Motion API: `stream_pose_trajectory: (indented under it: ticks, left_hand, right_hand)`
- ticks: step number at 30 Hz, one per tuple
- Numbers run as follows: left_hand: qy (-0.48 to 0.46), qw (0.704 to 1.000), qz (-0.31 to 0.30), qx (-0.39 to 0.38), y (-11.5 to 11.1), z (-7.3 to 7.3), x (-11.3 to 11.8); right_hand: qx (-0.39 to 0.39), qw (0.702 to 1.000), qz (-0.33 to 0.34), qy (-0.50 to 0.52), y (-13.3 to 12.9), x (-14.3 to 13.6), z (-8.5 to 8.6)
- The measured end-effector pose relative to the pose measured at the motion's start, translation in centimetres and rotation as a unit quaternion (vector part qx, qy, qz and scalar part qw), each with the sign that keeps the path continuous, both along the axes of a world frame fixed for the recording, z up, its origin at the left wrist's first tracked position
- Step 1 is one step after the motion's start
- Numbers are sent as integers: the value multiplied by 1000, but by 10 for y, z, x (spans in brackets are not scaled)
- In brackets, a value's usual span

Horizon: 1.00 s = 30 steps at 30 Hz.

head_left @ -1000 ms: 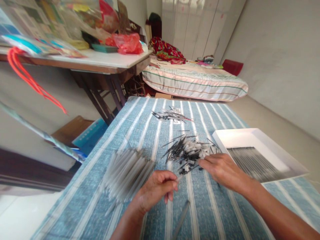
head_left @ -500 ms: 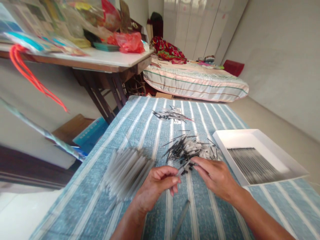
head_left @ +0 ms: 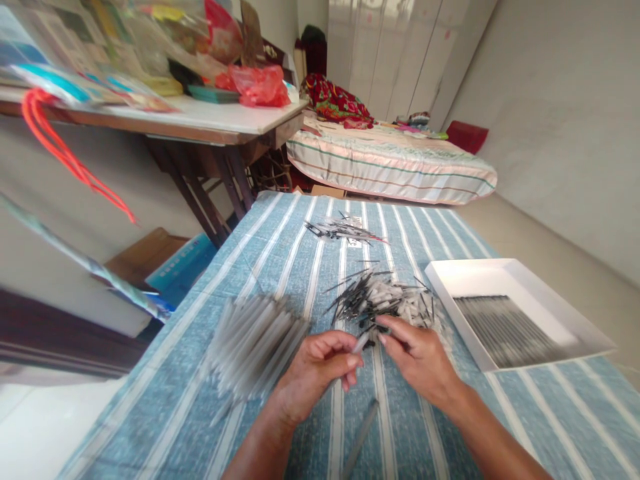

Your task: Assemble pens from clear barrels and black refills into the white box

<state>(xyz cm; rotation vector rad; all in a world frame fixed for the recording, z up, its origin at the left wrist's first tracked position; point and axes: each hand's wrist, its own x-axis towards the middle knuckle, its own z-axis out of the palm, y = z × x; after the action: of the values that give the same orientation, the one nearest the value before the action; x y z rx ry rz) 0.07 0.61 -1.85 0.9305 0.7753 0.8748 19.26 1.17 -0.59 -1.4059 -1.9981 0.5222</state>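
My left hand (head_left: 320, 365) pinches a thin pale translucent tube (head_left: 361, 343) between thumb and fingers. Close to its tip, my right hand (head_left: 417, 353) has thumb and forefinger near each other; what is between them is too small to name. Just beyond the hands is a loose pile of black and whitish small parts (head_left: 395, 297). A stack of grey translucent tubes (head_left: 260, 343) lies left of my left hand. One grey tube (head_left: 363, 433) rests by itself on the striped cloth, nearer to me.
On the right, a white tray (head_left: 470, 267) holds a row of dark thin sticks (head_left: 505, 330). Farther back on the striped cloth (head_left: 295, 267) lies a small bunch of thin sticks (head_left: 345, 231). A cluttered side table (head_left: 255, 123) stands at left, a bed (head_left: 390, 160) behind.
My right hand has moved slightly left and down, its fingertips closer to the tube's tip. My left hand has hardly moved.
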Motion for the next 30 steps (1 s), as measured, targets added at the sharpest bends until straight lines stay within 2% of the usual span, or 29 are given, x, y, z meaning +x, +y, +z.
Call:
stream_pose_trajectory:
  ticks: [3,7,10,13,16,18,19,20,22,24,27,30]
  left_hand:
    - [-26,1000,15,4,-1,-1,1]
    - [-59,998,19,12,-1,-4,2]
    - [-60,998,13,23,-1,-5,2]
    - [-51,998,4,29,-2,-5,2]
    - [-40,999,-3,30,-2,-4,0]
    - [-32,999,-12,27,-2,-4,0]
    - [-29,999,-16,25,-2,-3,0]
    - [-25,999,-19,25,-2,-3,0]
    - [-17,999,-21,23,-3,-2,1]
    - [-9,999,-21,22,-3,-1,2]
    - [0,999,-26,20,-3,0,3]
    - [1,999,-32,13,-3,-1,3]
  right_hand:
    - [-27,988,-4,-154,5,0,-7]
    - [-64,945,-3,-322,13,-4,-13]
    - [-80,924,4,-373,18,-9,-17]
    - [-75,930,7,-360,20,-11,-19]
    - [-73,966,-4,-247,18,-7,-21]
    - [-112,991,-12,-75,15,-4,-20]
    - [-145,989,-10,33,13,-3,-19]
    - [-181,973,-4,142,11,-2,-17]
    - [-231,918,11,323,5,-3,-12]
    - [-245,866,22,435,1,-5,-5]
    - [-249,819,26,517,-4,-9,0]
    - [-243,796,21,554,-7,-13,-2]
